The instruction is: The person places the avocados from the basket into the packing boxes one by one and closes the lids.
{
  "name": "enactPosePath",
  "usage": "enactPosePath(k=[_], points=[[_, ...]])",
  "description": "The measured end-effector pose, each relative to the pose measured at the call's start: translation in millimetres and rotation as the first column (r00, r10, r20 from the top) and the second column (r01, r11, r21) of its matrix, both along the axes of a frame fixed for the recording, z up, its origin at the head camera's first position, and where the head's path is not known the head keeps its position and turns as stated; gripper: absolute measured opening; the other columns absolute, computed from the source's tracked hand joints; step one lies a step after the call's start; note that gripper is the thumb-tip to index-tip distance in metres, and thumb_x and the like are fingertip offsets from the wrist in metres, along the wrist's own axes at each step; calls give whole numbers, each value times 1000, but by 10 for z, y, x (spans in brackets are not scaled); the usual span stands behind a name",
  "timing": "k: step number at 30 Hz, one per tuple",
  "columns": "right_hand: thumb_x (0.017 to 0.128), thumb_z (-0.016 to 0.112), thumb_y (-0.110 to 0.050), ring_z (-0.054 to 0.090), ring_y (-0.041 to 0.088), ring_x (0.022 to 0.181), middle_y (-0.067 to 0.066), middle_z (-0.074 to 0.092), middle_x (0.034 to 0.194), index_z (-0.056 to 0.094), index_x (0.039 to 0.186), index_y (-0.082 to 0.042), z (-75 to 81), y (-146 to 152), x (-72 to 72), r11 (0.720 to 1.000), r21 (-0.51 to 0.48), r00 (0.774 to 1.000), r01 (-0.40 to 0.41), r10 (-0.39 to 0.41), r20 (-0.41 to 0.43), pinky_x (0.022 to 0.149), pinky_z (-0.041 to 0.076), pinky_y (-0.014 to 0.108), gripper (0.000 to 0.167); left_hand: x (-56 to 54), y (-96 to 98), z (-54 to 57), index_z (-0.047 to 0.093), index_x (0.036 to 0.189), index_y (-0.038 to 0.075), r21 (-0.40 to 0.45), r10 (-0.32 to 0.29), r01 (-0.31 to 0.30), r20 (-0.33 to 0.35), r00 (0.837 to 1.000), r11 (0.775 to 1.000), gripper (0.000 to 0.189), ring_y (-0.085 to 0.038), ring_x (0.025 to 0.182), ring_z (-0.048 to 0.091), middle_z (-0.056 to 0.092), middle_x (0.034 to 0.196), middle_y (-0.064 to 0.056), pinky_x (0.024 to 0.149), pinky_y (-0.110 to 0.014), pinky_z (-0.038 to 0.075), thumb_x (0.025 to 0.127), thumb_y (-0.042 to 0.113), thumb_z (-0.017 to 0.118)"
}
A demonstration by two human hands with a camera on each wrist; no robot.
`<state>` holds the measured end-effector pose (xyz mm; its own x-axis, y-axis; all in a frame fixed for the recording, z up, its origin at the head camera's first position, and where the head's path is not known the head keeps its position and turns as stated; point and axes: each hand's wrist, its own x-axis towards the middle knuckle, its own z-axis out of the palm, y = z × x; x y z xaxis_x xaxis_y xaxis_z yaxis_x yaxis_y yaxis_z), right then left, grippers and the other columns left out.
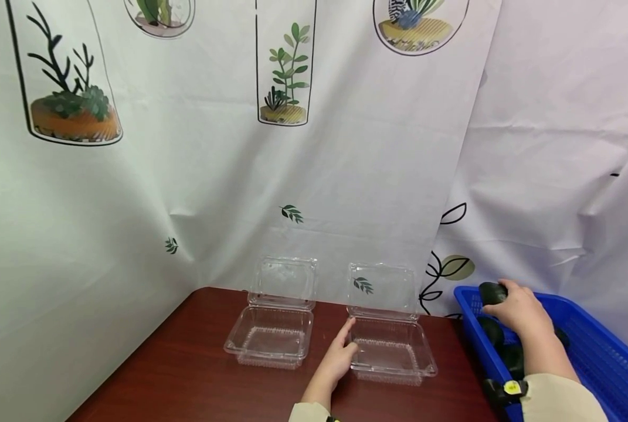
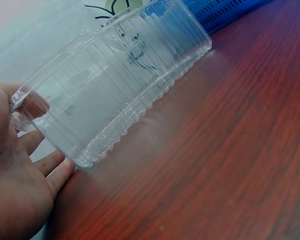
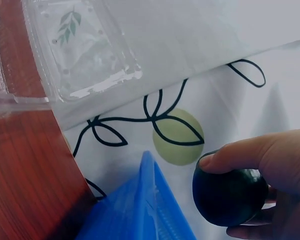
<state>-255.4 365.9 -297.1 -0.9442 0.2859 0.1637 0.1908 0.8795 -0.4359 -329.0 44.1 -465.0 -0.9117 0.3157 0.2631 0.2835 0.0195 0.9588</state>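
Observation:
A dark green avocado (image 3: 227,192) is held in my right hand (image 1: 522,308), thumb on one side and fingers on the other, above the far end of the blue basket (image 1: 482,346). More avocados (image 1: 511,357) lie in that basket below the hand. My left hand (image 1: 337,357) holds the left side of the right-hand clear plastic container (image 1: 390,372). Seen from the left wrist, its thumb hooks over the rim of the container (image 2: 115,90) while the other fingers lie along the outer wall. The container's lid (image 1: 382,287) stands raised at the back.
A second clear container (image 1: 271,351) sits to the left, its lid (image 1: 284,281) also raised. Both stand on a dark red wooden table (image 1: 187,375). Behind it hangs a white cloth (image 1: 229,176) printed with plants. The basket stands at the table's right edge.

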Motion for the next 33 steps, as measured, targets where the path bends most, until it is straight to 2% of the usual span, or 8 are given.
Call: enactPosePath(k=[1, 4, 7, 8, 11, 19, 26, 33], points=[[78, 69, -35, 39, 57, 98, 44, 27, 117, 21, 138, 10, -6, -23, -4, 1000, -9, 1000, 4, -4, -2, 74, 38, 61, 88, 3, -10, -7, 39, 140, 7, -13, 2, -2, -30, 1000, 1000, 61, -42, 133, 23, 24, 148, -20, 103, -56, 21, 80, 5, 47], [78, 68, -33, 40, 56, 96, 42, 28, 115, 21, 138, 8, -11, -85, -18, 1000, -23, 1000, 20, -20, -6, 72, 38, 60, 87, 2, -14, -11, 42, 139, 7, -3, -2, 1, -53, 999, 1000, 58, -42, 133, 23, 25, 148, -20, 102, -56, 21, 81, 7, 47], [78, 68, -32, 39, 56, 97, 41, 28, 116, 22, 138, 7, -8, -139, -30, 999, -27, 999, 33, -33, -8, 73, 38, 60, 85, -14, 5, -19, 41, 139, 5, -5, -3, 3, -31, 1000, 1000, 57, -41, 134, 21, 24, 148, -21, 103, -56, 20, 82, 6, 47], [78, 68, -32, 39, 56, 97, 41, 29, 116, 22, 138, 7, -8, -154, -33, 999, -27, 999, 37, -37, -9, 72, 38, 60, 85, -21, 19, -16, 40, 139, 4, 10, -7, 7, 1, 1000, 1000, 57, -43, 134, 18, 22, 148, -21, 103, -58, 16, 82, 5, 47], [78, 69, -31, 38, 56, 98, 41, 29, 116, 23, 138, 7, -11, -196, -37, 999, -22, 999, 46, -46, -19, 73, 38, 61, 84, -30, 40, -11, 38, 140, 2, 2, -1, 1, 31, 1000, 1000, 56, -43, 134, 17, 21, 149, -22, 103, -58, 16, 84, 2, 47], [78, 68, -30, 36, 59, 101, 41, 28, 121, 25, 138, 6, -62, -308, -71, 999, -15, 998, 34, -35, -59, 74, 37, 62, 82, -11, 15, 19, 37, 140, 1, 33, -10, 8, 51, 999, 999, 56, -43, 135, 14, 20, 149, -21, 103, -59, 15, 86, 4, 50], [77, 68, -29, 36, 59, 101, 41, 28, 123, 27, 137, 7, -163, -428, -114, 999, -23, 997, 25, -27, -76, 75, 37, 61, 81, 17, -7, 34, 33, 144, 6, 51, -54, 50, 89, 995, 997, 66, -41, 137, 7, 14, 152, -18, 103, -60, 13, 81, 9, 54], [77, 67, -29, 33, 59, 105, 40, 27, 124, 26, 138, 6, -170, -495, -134, 999, -31, 996, 32, -34, -79, 79, 35, 63, 81, 11, 8, 38, 27, 146, 8, 15, -58, 57, 91, 994, 998, 76, -41, 137, 5, 9, 153, -18, 103, -61, 13, 74, 2, 52]])
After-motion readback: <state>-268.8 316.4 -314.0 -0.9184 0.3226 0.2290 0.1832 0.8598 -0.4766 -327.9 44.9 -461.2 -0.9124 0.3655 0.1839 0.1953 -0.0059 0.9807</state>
